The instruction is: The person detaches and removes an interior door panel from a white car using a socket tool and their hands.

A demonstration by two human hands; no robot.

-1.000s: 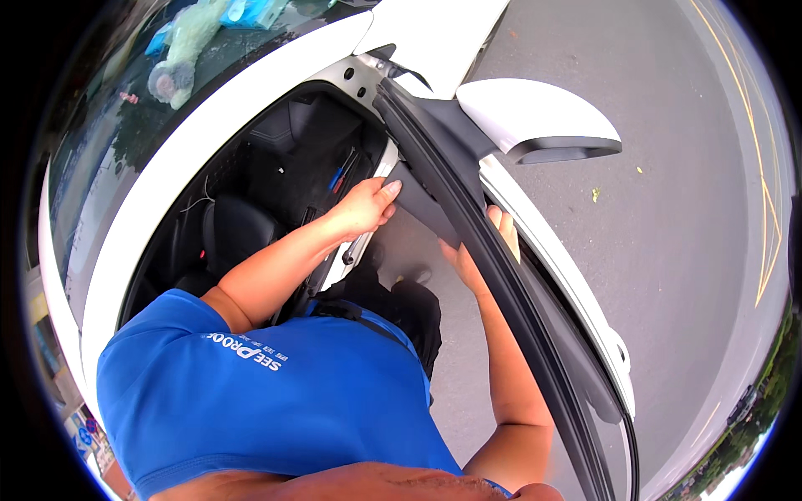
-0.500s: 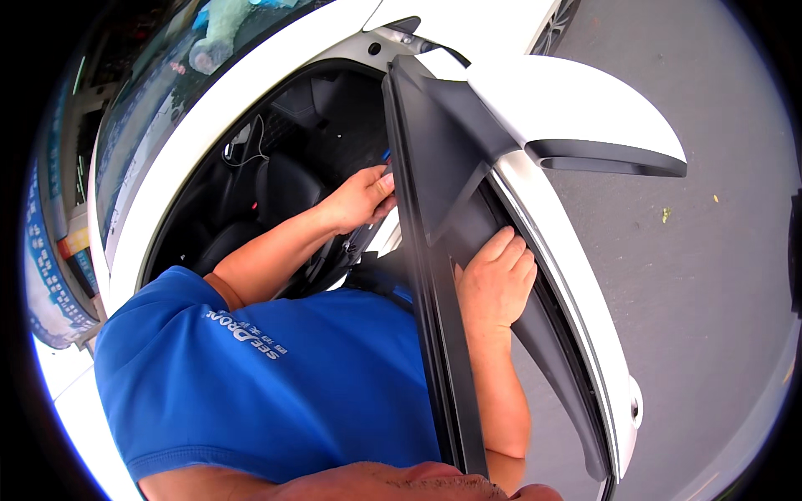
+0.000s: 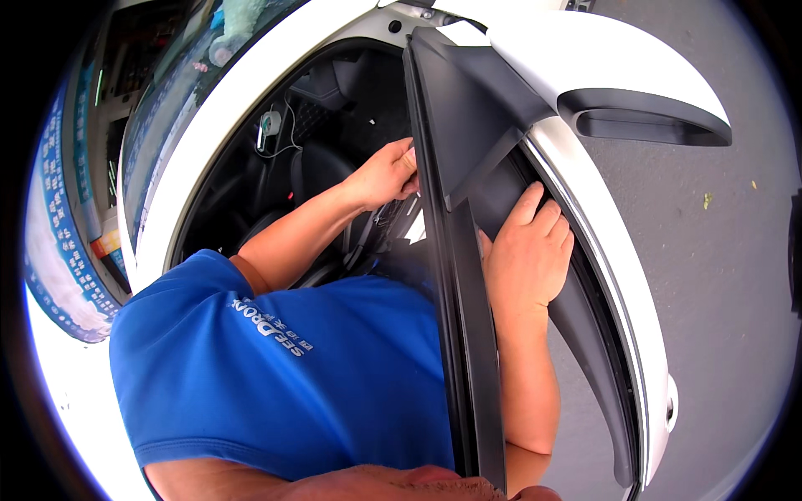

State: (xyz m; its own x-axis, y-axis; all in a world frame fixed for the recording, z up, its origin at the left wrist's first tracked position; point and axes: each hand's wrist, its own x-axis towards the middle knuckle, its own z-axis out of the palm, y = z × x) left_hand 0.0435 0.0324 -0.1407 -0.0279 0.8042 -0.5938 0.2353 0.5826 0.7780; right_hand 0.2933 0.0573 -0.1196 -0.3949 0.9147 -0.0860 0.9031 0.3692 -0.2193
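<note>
A head-worn fisheye looks down, close over the curved white metal car door [image 3: 628, 284], rimward detail perhaps distorted.

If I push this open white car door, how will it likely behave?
The door would probably swing rather than slide, since it stands angled out from the car body. It seems heavy, with a bulky mirror attached. Its black window frame looks stiff, running nearly straight beside the right hand.

I'm seeing daylit grey pavement [image 3: 710, 267] well right of the blue-and-white banner [image 3: 57, 242], dark recess [image 3: 135, 71] just right of it, glaring white ground [image 3: 73, 388] below it.
</note>
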